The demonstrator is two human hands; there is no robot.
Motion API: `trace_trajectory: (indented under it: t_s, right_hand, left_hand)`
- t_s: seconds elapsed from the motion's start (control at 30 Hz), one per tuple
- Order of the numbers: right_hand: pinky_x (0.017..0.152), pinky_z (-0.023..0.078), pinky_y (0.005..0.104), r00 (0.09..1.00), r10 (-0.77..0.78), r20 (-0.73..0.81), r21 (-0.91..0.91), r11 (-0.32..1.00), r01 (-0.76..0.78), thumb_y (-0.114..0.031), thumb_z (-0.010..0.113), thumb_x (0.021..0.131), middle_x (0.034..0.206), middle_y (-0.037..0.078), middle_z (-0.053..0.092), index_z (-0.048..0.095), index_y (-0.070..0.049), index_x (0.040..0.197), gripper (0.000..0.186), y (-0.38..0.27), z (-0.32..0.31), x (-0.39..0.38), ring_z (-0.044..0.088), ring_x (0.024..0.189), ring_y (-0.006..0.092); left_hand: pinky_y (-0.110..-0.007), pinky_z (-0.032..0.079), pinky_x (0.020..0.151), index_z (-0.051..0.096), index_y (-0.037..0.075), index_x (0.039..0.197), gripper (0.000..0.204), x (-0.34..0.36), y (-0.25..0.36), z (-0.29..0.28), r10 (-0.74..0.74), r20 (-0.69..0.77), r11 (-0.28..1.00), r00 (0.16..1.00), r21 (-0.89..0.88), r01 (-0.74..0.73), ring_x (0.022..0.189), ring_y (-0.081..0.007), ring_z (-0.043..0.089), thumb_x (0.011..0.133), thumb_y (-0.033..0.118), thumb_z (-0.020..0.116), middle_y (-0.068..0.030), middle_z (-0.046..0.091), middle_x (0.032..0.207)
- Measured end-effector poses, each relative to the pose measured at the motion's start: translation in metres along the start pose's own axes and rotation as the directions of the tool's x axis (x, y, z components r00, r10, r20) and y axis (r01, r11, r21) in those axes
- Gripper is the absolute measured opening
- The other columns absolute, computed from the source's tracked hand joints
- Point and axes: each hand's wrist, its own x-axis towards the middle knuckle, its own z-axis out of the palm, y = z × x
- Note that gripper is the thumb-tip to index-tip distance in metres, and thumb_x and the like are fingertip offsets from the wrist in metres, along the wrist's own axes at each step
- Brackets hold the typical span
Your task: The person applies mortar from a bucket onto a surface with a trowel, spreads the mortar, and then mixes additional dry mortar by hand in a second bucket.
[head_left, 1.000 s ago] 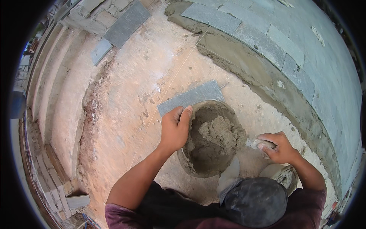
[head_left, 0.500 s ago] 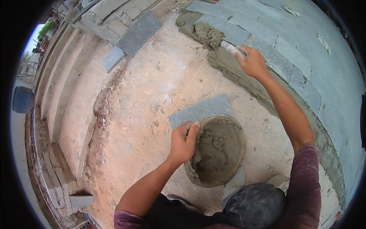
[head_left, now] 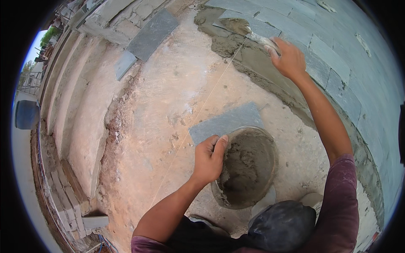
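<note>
Gripping the left edge of a round bucket [head_left: 274, 154] with the left hand [head_left: 209, 158], curling the fingers in tightly and laying the thumb over the rim. Resting on the pinkish ground [head_left: 156, 122], a little below and right of the middle of the view. Containing wet grey mortar [head_left: 247, 166], smearing unevenly up the inside wall and sinking into a darker hollow toward the near left.

Holding a trowel [head_left: 260, 39] by its pale handle in the right hand [head_left: 288, 57], closing the fingers around it. Reaching out with the blade, bearing a brownish-grey smear, above the grey paving slabs [head_left: 337, 86] along the mortar bed [head_left: 262, 62]; cannot tell whether touching them.

Showing a loose grey slab [head_left: 228, 120] just beyond the bucket, lying flat and partly hiding behind its rim. Stretching a thin string [head_left: 211, 93] slantwise over the ground. Displaying a blue container [head_left: 27, 114] at the far left, hiding its contents at this angle. Wearing maroon sleeves [head_left: 338, 189].
</note>
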Motion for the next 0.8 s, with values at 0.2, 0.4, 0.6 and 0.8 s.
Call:
trace_trajectory:
  t_s: [0.2,0.4,0.6,0.8]
  right_hand:
    - [0.072,0.053,0.0410,0.970,-0.243,-0.019,0.219,0.945,0.242,-0.030,0.079,0.084,0.092,0.014,0.070,0.068,-0.004,0.114,0.041,0.034,-0.109,-0.134,0.068,0.082,0.0354]
    - [0.065,0.052,0.0406,0.900,-0.396,0.185,0.095,0.918,0.384,-0.032,0.082,0.080,0.092,0.012,0.066,0.068,-0.006,0.111,0.043,0.024,-0.146,-0.228,0.065,0.076,0.0312]
    - [0.065,0.052,0.0381,0.862,-0.475,0.177,0.073,0.880,0.469,-0.036,0.079,0.083,0.091,0.010,0.065,0.068,-0.006,0.113,0.044,0.023,-0.145,-0.244,0.065,0.078,0.0275]
    - [0.064,0.053,0.0412,0.821,-0.447,0.354,-0.018,0.875,0.484,-0.037,0.069,0.093,0.086,0.011,0.064,0.068,-0.007,0.117,0.039,-0.018,-0.117,-0.249,0.066,0.075,0.0301]
  left_hand:
    - [-0.031,0.031,0.055,0.042,0.005,0.067,0.045,0.003,0.001,0.003,0.035,-0.001,0.998,0.999,0.046,-0.035,0.065,-0.0059,0.033,0.105,0.024,0.057,0.0043,0.036,0.064]
    - [-0.034,0.033,0.053,0.044,0.002,0.067,0.045,0.007,-0.002,0.005,0.074,-0.008,0.994,0.997,0.087,-0.073,0.062,-0.0088,0.034,0.104,0.025,0.058,-0.0006,0.037,0.060]
    - [-0.030,0.029,0.054,0.041,0.008,0.067,0.045,0.003,-0.002,0.002,0.064,-0.014,0.989,0.998,0.132,-0.062,0.064,-0.0049,0.031,0.105,0.025,0.057,0.0071,0.035,0.065]
    - [-0.031,0.031,0.056,0.043,0.005,0.068,0.045,0.001,-0.007,-0.001,0.089,-0.011,0.987,0.996,0.133,-0.087,0.065,-0.0065,0.032,0.105,0.026,0.057,0.0058,0.035,0.065]
